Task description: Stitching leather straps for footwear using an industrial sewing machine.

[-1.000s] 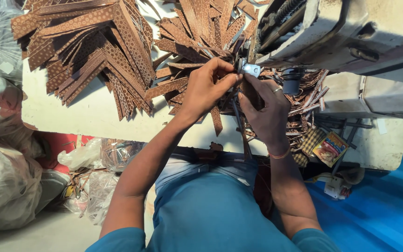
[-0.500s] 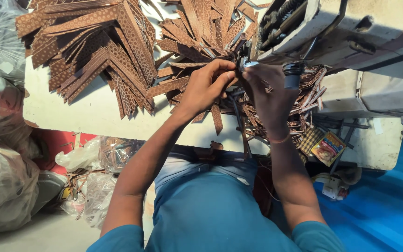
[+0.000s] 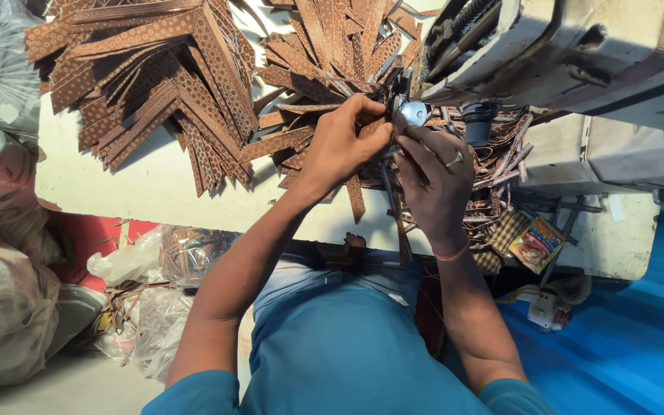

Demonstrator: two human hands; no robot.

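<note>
My left hand [image 3: 346, 142] and my right hand [image 3: 438, 173] meet at the table's front, right under the needle area [image 3: 410, 111] of a grey sewing machine [image 3: 547, 54]. Both pinch the same narrow brown patterned strap [image 3: 388, 184], whose dark tail hangs down over the table edge towards my lap. A ring shows on one finger of my right hand. Behind the hands lies a loose heap of brown straps [image 3: 324, 46]. The fingertips hide the exact spot where the strap is held.
A stacked fan of brown patterned straps [image 3: 155, 77] covers the white table [image 3: 155, 200] at the left. Clear plastic bags [image 3: 1, 253] stand on the floor at the left. A small colourful packet [image 3: 536, 244] lies at the table's right. Blue floor [image 3: 639, 346] lies at the right.
Both hands have shifted slightly up and closer to the machine's needle area, still holding the strap between them. The piles on the table have not moved.
</note>
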